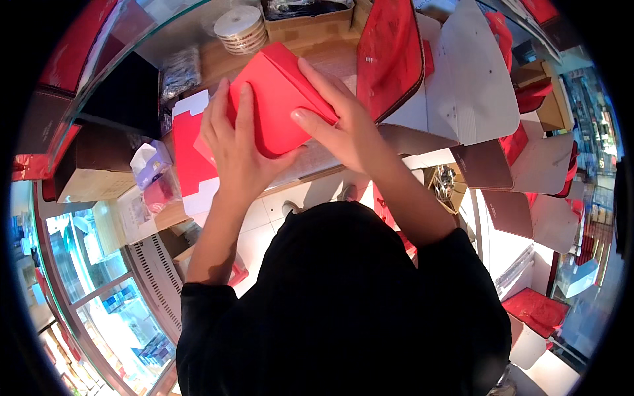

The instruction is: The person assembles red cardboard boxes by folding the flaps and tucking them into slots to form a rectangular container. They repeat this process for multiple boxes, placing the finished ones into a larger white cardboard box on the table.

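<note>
The person's left hand [241,157] spreads its fingers [245,113] over the left side of a red box [274,99], thumb along its lower edge; the right hand [353,132] pinches the right side between thumb and fingers. The box is held above the bench [317,43]. A brown panel [481,163] at right seems to bear print too small to read
</note>
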The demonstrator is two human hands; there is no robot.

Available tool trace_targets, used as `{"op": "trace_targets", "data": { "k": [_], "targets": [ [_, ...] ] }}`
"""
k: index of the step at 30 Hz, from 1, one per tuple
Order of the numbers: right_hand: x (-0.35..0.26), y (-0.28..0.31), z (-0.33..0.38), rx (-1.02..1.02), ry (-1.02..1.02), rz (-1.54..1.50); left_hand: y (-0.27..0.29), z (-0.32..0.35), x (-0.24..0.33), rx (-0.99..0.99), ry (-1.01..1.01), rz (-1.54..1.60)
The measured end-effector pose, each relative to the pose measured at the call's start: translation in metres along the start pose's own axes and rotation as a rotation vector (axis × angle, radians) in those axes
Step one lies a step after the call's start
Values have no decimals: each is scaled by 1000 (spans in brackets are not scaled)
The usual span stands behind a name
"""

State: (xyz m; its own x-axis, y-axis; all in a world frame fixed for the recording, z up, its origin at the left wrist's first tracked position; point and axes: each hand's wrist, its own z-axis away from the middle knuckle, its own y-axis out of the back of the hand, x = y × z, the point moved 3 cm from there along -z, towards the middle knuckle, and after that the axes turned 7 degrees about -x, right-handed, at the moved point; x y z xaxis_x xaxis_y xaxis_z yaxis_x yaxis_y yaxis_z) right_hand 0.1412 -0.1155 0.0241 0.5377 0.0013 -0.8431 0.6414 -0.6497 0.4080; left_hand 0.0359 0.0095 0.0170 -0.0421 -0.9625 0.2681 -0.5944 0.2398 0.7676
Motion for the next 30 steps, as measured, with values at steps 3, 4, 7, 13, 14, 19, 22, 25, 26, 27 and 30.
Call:
{"op": "trace_targets", "data": {
  "k": [3,4,7,13,14,19,22,25,26,27,30],
  "targets": [
    [-2,6,3,47,86,66,4,2,2,-27,46,72],
    [-2,10,2,64,144,115,7,0,3,-58,56,107],
    [-16,23,-1,-188,309,263,28,-8,-13,20,1,261],
    [-35,24,5,-48,349,52,47,-34,-6,-88,-107,584],
    [-35,25,4,-11,397,34,43,-28,-7,-63,-85,612],
    [-18,22,7,44,495,-29,37,-22,-6,22,-25,747],
    [-22,26,7,21,481,6,34,-22,-4,34,-42,774],
    [-26,24,6,54,506,-48,32,-20,-4,70,-85,791],
    [-28,24,6,62,524,-15,33,-20,-5,87,-111,780],
    [-31,25,6,70,543,19,33,-20,-5,104,-138,768],
    [-33,26,8,8,542,102,36,-19,-11,51,-280,641]
  ]
}}
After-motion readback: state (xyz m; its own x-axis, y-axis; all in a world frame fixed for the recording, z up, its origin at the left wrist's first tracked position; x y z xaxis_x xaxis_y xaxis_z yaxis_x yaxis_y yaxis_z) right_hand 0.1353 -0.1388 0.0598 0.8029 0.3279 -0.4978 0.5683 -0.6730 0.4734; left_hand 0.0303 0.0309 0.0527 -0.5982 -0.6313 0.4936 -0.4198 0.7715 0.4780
